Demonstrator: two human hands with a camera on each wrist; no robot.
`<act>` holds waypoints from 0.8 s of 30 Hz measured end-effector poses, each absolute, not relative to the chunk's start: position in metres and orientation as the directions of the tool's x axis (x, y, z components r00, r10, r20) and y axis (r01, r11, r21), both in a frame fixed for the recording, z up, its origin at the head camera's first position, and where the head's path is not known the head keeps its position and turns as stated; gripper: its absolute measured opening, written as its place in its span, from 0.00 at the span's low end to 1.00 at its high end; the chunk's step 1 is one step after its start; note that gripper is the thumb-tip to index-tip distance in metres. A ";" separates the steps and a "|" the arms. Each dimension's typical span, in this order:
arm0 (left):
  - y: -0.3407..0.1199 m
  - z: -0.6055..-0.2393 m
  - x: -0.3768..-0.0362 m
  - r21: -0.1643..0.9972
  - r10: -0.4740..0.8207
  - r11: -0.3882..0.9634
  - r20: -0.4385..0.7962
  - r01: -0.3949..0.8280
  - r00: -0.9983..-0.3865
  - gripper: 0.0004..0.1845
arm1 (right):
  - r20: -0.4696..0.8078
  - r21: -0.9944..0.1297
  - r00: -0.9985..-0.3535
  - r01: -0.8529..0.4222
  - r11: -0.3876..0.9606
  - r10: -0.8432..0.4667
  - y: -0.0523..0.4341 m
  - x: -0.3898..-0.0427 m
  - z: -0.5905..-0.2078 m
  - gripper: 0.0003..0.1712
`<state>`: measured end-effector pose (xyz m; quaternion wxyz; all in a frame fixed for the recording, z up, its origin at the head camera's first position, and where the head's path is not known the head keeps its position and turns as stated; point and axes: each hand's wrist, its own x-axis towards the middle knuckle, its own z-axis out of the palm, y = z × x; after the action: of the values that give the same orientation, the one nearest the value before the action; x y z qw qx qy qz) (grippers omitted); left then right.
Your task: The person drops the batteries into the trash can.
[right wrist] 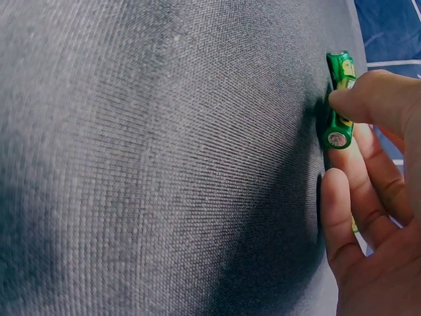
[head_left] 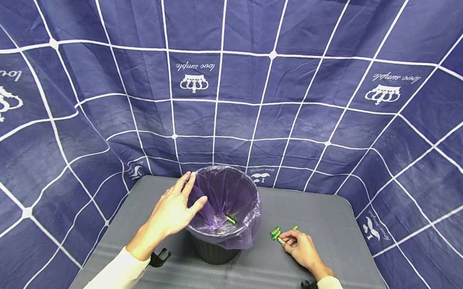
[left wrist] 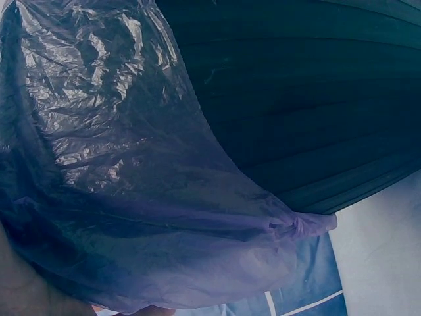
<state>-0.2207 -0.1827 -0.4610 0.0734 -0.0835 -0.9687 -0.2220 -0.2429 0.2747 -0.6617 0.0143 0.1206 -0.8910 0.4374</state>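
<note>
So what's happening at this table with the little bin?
A person sits at a grey table with a small black bin lined with a purple bag. The left hand rests on the bin's rim, its thumb pressed against the bag. The right hand pinches a green battery on the table; a couple more green batteries lie at its fingertips. One green battery already lies inside the bag.

We are seeing small green batteries [head_left: 276, 232] lying flat on the grey table, just right of the purple-lined bin [head_left: 226, 207].
</note>
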 end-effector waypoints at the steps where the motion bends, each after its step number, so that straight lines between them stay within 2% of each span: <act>1: -0.183 -0.461 -0.221 0.418 0.129 0.888 0.178 0.194 -0.975 0.50 | 0.128 -0.782 -0.972 -0.221 0.583 -0.196 0.274 -0.243 -0.661 0.12; 17: -0.181 -0.460 -0.220 0.420 0.130 0.886 0.178 0.195 -0.975 0.49 | 0.161 -0.801 -0.972 -0.231 0.552 -0.174 0.274 -0.242 -0.657 0.19; 24: -0.182 -0.460 -0.220 0.429 0.127 0.881 0.187 0.198 -0.974 0.49 | 0.263 -0.764 -0.946 -0.325 0.557 -0.191 0.265 -0.242 -0.648 0.22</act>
<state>-0.2200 -0.1817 -0.4602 0.0769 -0.0840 -0.9668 -0.2287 -0.2419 0.2651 -0.6477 0.0751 0.1469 -0.8792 0.4470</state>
